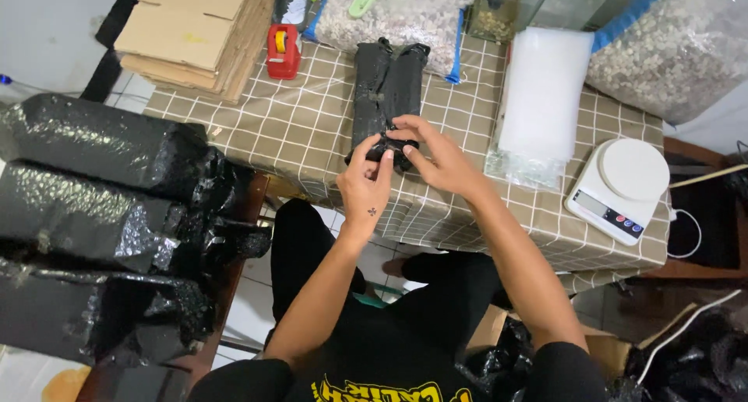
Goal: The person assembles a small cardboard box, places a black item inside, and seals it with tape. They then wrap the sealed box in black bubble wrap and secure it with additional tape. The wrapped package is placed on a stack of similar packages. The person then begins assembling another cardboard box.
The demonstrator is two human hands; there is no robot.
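Left hand and right hand both pinch near end of black wrapped package, fingers pressed onto plastic. Package lies on checked counter; white scale well right.

Even, soft indoor light from above, moderately bright. Glare specks on glossy black wrapped bundles at left of frame. White scale near-overexposed at right. Soft shadow under desk, lower centre dim. Wide-angle bending at edges. Focus fairly sharp mid-frame, slight softness on hands.
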